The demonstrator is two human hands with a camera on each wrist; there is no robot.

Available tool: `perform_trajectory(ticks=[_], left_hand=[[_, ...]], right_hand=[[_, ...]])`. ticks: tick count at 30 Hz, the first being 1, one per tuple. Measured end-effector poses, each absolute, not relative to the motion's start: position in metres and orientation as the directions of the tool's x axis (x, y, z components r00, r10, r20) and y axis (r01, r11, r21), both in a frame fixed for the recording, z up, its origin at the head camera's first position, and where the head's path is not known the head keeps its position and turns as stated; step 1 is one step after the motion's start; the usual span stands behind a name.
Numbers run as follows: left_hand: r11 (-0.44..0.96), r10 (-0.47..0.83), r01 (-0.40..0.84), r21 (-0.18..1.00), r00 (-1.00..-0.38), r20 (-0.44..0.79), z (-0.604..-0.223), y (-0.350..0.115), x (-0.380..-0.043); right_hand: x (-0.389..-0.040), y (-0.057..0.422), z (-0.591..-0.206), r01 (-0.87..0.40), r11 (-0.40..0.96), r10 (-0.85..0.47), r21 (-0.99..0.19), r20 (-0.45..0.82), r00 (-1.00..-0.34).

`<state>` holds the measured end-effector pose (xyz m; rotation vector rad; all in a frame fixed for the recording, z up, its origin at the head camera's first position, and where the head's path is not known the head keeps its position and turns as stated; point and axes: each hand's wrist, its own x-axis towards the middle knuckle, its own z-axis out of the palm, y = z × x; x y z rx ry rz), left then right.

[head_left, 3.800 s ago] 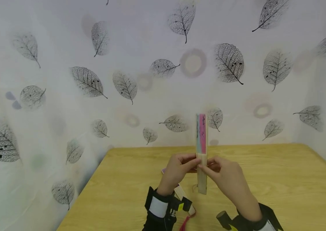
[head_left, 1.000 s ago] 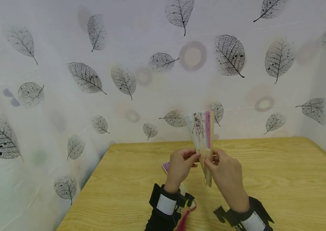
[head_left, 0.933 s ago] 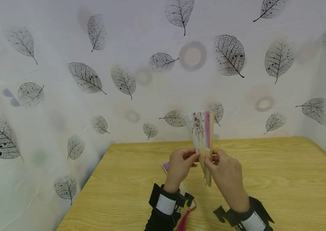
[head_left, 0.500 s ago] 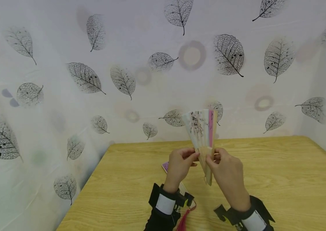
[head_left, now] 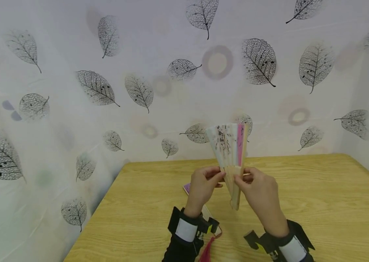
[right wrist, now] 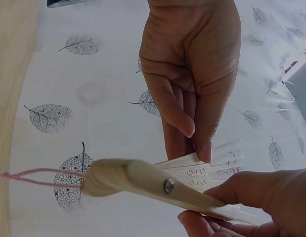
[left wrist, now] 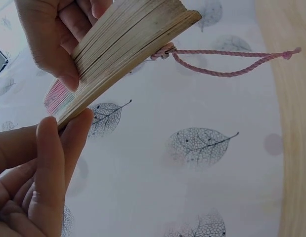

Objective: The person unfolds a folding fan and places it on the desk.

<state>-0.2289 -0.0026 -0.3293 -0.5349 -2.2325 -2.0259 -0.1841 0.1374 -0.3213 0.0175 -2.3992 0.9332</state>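
A folding fan [head_left: 227,145] stands upright above the table, partly spread, with pale leaves, dark printed blossom and a pink strip on its right side. My left hand [head_left: 203,187] pinches its left edge between thumb and fingers, just below the leaf. On the opposite side, my right hand [head_left: 262,193] pinches the right-hand guard. Seen from the left wrist, the wooden ribs [left wrist: 133,42] are bunched at the pivot end, where a pink cord loop [left wrist: 232,54] hangs. A metal rivet [right wrist: 168,185] shows at the pivot in the right wrist view.
Beneath my left wrist, a second fan [head_left: 208,215] lies folded on the wooden table [head_left: 138,218], partly hidden, with a red tassel [head_left: 206,251] towards the near edge. A white leaf-printed curtain [head_left: 158,36] hangs behind and beside the table.
The fan was folded narrow in the oldest frame and is now spread into a wedge. Over the last second it widened slightly, my right hand shifting a little to the right; my left hand hardly moved.
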Motion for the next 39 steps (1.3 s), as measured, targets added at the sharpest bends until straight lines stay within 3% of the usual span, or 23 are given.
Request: perform_trajectory(ticks=[13, 26, 39], left_hand=[[0.057, 0.229, 0.326, 0.944, -0.924, 0.305, -0.329, -0.008, -0.229], [0.012, 0.243, 0.272, 0.962, -0.934, 0.261, -0.33, -0.012, -0.233], [0.005, 0.226, 0.27, 0.963, -0.938, 0.262, -0.328, -0.017, -0.234]], right_hand=[[-0.184, 0.137, -0.321, -0.212, 0.768, 0.2, -0.604, 0.54, -0.817], [-0.182, 0.139, -0.317, -0.208, 0.725, 0.206, -0.656, 0.495, -0.844], [-0.182, 0.141, -0.318, -0.196, 0.74, 0.226, -0.643, 0.513, -0.828]])
